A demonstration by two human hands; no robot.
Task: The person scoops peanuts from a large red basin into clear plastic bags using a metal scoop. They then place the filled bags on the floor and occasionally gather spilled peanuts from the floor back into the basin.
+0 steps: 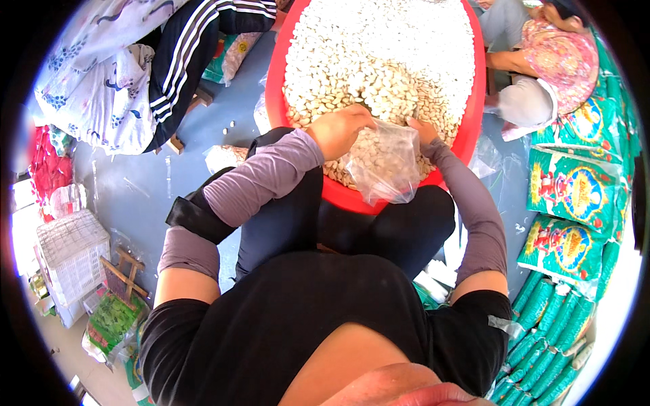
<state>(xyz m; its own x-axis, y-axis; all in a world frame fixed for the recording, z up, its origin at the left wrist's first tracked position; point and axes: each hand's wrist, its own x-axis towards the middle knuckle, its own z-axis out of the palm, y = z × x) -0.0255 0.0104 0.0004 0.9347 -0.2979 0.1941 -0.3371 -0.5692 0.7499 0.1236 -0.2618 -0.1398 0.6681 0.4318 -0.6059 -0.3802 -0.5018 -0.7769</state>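
Note:
In front of my knees stands a large red tub (276,81) heaped with small pale nuts or beans (338,74); their exact kind is hard to tell. A clear plastic bag (396,174) lies over the near part of the heap, its mouth toward the far side, with its lower end hanging over the tub's near rim. My left hand (338,132) pinches the left edge of the bag's mouth. Opposite it, the fingers of my right hand (424,130) close on the bag's right edge. Whether any pieces are inside the bag is unclear, as the film is see-through.
Green filled packages (575,183) are stacked along the right, with several green rolled bundles (542,325) below. Co-workers sit at far left (115,88) and far right (558,61). A white plastic crate (74,257) and a small wooden stool (125,274) stand at left.

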